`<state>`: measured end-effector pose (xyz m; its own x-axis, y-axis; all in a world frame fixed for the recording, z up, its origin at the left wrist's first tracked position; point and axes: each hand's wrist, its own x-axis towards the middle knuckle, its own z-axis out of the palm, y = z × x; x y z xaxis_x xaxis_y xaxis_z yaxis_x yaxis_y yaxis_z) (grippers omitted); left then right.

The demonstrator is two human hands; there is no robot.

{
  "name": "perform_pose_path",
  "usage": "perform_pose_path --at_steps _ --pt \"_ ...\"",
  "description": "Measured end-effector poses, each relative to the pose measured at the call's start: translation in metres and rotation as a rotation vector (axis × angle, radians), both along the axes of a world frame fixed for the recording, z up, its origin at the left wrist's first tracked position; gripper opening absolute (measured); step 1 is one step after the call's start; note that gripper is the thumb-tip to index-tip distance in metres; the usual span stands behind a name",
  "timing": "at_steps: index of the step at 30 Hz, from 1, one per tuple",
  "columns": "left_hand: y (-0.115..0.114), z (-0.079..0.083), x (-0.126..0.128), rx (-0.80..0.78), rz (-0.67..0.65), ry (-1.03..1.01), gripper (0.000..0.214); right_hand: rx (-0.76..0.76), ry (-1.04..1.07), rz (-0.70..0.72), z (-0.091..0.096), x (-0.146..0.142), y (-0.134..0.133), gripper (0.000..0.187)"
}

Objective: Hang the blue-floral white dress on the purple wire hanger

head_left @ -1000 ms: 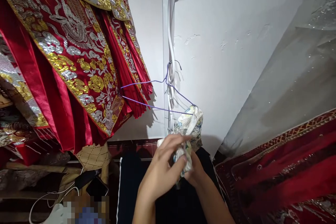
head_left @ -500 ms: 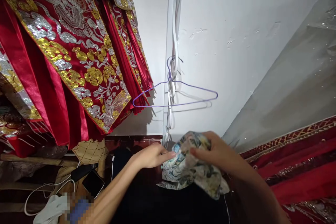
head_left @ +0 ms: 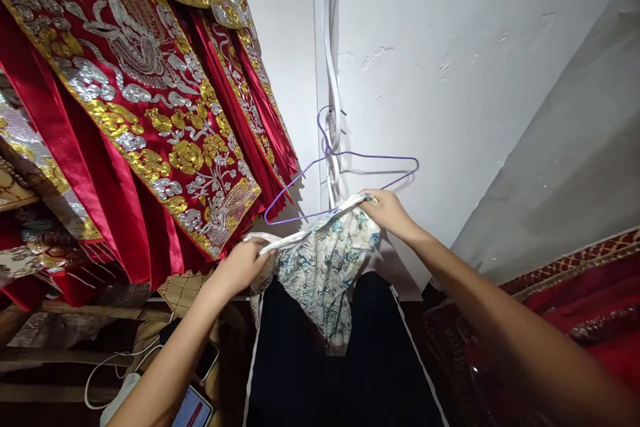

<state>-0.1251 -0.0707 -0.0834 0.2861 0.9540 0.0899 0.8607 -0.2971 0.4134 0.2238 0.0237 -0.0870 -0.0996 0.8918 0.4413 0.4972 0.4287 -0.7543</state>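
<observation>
In the head view, the left hand (head_left: 245,263) pinches one end of a white band (head_left: 300,238), and the right hand (head_left: 390,213) has the other end, higher up. Both grips are closed on it. The band, the top edge of a floral cloth (head_left: 325,273), runs fairly straight between them; the rest droops in folds below the grips, in front of the dark trousers (head_left: 293,360).

Just above the band is a purple hanger (head_left: 373,156); its lower bar passes behind the cloth near the right hand, and whether they touch I cannot tell. A white strap (head_left: 330,60) runs up the wall behind. Up and left of the left hand hangs a red costume (head_left: 150,80).

The step in hand looks like spreading the cloth by its band beside the hanger. The next move seems to call for both pinches holding firm, the band level and its folds clear of the wire.
</observation>
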Motion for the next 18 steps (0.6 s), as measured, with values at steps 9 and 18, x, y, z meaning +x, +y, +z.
perform_pose_path --at_steps 9,18 --pt "0.008 0.032 0.023 0.019 0.048 0.128 0.035 -0.043 -0.111 0.059 0.025 0.027 -0.043 0.024" --pt "0.049 0.048 0.048 0.32 -0.046 -0.237 0.019 -0.104 -0.006 0.177 0.021 0.019 -0.042 0.018"
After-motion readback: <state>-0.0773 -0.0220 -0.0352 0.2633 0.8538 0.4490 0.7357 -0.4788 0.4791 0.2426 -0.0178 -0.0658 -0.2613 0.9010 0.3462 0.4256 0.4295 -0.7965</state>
